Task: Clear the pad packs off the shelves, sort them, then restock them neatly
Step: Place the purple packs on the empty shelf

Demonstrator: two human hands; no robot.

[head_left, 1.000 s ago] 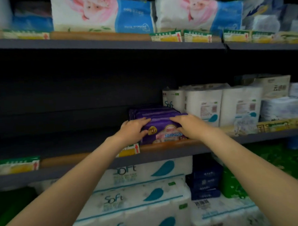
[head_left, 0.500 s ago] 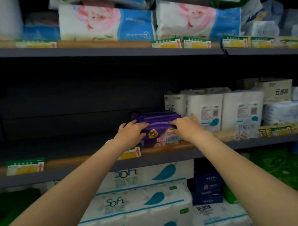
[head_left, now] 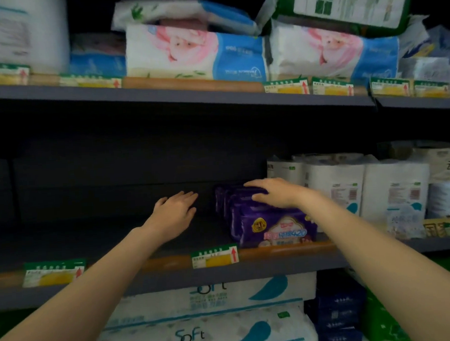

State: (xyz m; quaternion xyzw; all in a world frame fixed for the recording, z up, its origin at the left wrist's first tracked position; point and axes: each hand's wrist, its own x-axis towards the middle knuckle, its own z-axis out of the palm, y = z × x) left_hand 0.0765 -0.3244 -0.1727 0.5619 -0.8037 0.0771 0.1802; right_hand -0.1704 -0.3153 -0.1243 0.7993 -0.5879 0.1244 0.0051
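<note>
Glossy purple plastic wraps the pad packs (head_left: 270,220); the grey shelf (head_left: 172,278) looks matt, possibly metal.

Middle shelf (head_left: 67,244), left and centre of frame: bare dark board, open from the front edge to the back wall.
Purple pad packs (head_left: 270,225), centre right: row running front to back, closing the bare stretch on its right.
White roll packs (head_left: 348,190), right: stand just beside the purple packs and fill the shelf to the frame edge.
Upper shelf (head_left: 179,97), top: board limits the height of the opening.
Price tags (head_left: 214,256), lower centre: clipped along the front rail.
</note>
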